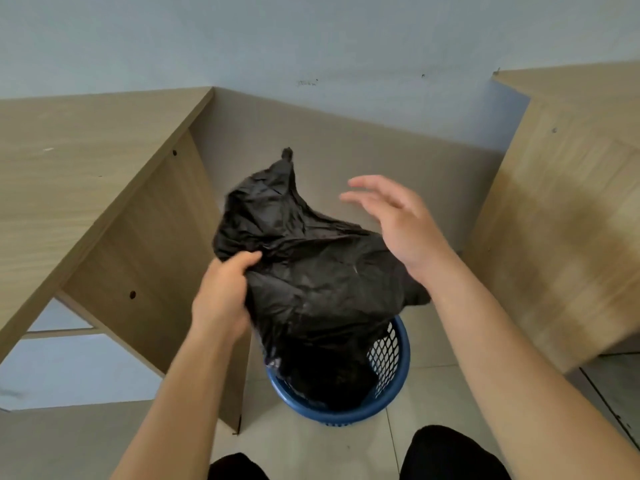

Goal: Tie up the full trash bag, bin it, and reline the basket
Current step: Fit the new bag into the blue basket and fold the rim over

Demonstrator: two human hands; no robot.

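Head view is looking down over two bare forearms, with two dark rounded shapes, probably knees, cut off by the bottom edge of the frame; just beyond them, at lower centre, the blue mesh basket (389, 355) is standing on the tiled floor (433, 403); a black plastic bag (311, 265) is draping from above down into its mouth, so the lower end is lying inside the basket while the crumpled upper part is rising toward the middle of the frame; the left hand (225, 292) is pinching a fold of the bag's left edge, fingers curled round the plastic; the right hand (398, 223) is hovering at the bag's upper right with fingers spread and slightly blurred, holding nothing; whether its wrist is brushing the plastic I cannot tell; judging by how limp and flat the bag is looking, this is probably the fresh liner going in, which would put the tying and binning behind and leave opening the mouth and folding it over the rim; that is a judgement only, since no tied bag or outer bin is showing anywhere; the basket's inside and far rim are being hidden by the plastic, so what it contains is unclear; farther off, wooden desk panels are flanking the scene at left (145, 244) and right (568, 216), both cut off by the frame edges, under a pale wall (311, 39).
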